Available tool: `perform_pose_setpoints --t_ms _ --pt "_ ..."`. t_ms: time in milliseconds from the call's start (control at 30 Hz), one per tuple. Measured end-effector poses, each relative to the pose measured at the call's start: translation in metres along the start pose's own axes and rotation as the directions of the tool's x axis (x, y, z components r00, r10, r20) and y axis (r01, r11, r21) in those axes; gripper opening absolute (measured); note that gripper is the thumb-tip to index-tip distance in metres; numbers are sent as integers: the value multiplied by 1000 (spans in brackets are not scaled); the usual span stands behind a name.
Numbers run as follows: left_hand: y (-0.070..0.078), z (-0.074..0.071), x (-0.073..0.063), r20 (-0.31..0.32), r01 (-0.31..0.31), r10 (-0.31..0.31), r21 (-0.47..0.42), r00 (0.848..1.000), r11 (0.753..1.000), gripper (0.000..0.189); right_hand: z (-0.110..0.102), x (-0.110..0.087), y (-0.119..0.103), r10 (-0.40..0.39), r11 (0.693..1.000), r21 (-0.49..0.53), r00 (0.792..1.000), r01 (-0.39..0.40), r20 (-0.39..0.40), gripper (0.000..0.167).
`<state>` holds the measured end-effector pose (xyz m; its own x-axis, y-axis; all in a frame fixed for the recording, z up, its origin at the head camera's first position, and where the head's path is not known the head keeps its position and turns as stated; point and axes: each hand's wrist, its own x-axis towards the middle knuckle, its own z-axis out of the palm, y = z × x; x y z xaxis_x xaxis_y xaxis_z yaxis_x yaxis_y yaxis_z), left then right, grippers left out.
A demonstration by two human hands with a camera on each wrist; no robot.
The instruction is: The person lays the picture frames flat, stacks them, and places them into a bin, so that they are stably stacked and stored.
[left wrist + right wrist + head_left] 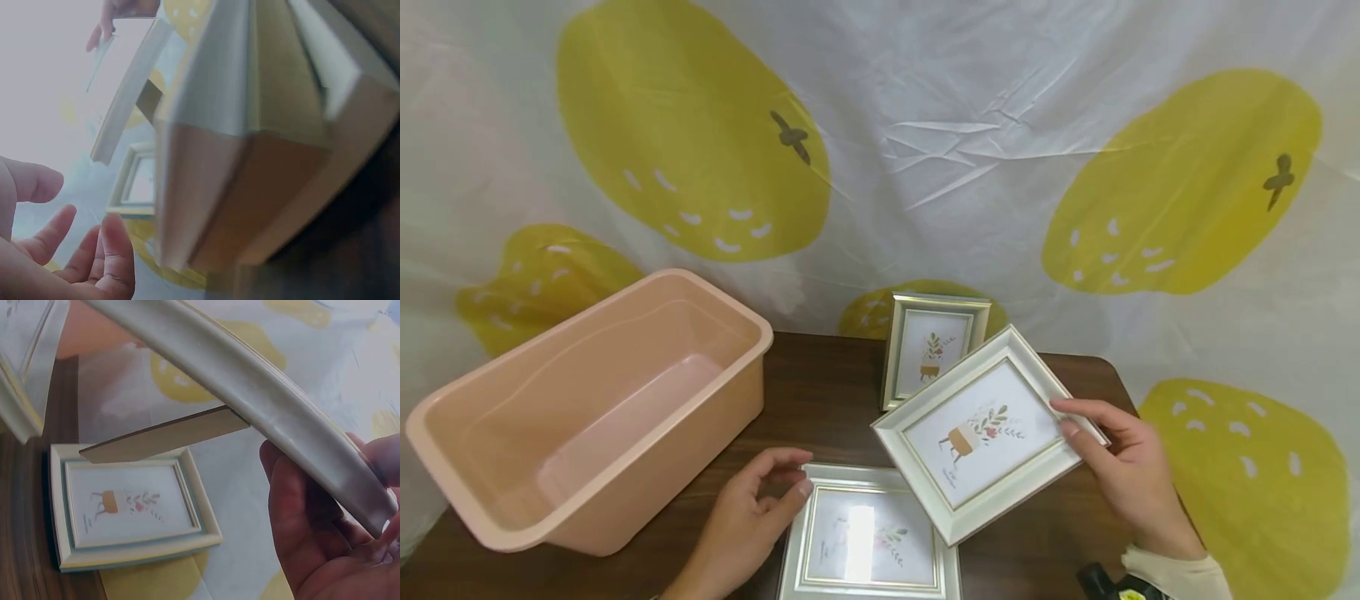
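Note:
My right hand (pixel 1131 467) pinches the right corner of a cream picture frame (pixel 895 417), thumb in front, holding it tilted in the air. Its back stand (pixel 169 434) juts out behind in the right wrist view. Below it lies another picture frame (pixel 801 554) with glare on its glass, which the left wrist view shows as the top of a stack (pixel 244 162). My left hand (pixel 748 517) is by that stack's upper left corner, fingers loosely bent and holding nothing. Behind, a similar picture frame (pixel 891 358) stands upright, partly hidden by the held one.
A pink plastic bin (pixel 692 442) with nothing visible inside stands at the left of the dark wooden table (pixel 808 375). A white cloth with yellow fruit prints (pixel 925 208) hangs behind the table. Near my right sleeve is a small black object (pixel 1096 581).

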<state>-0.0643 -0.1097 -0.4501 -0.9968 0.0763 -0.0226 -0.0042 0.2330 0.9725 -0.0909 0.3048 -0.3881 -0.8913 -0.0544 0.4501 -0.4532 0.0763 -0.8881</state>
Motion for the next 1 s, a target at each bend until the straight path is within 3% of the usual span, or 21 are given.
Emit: perform_pose_setpoints --t_ms 267,433,600,733,867,1000 --pt "21 9 12 80 -140 144 -53 986 989 31 10 1 -4 -8 1000 26 995 6 96 36" --pt "26 15 21 141 -253 268 -117 953 961 37 14 3 -11 8 1000 -14 986 -6 164 35" --pt "26 20 25 223 -344 374 -161 900 925 43 20 3 -14 19 999 -50 977 -8 212 35" --pt "24 22 27 272 -397 446 -217 853 892 48 25 3 -13 -21 998 -55 968 36 251 38" --pt "21 24 31 341 -409 490 -283 802 868 52 30 3 -10 -52 998 -17 957 59 284 42" --pt "19 26 34 432 -364 514 -385 741 848 55 34 5 -7 -57 998 48 951 45 303 43"
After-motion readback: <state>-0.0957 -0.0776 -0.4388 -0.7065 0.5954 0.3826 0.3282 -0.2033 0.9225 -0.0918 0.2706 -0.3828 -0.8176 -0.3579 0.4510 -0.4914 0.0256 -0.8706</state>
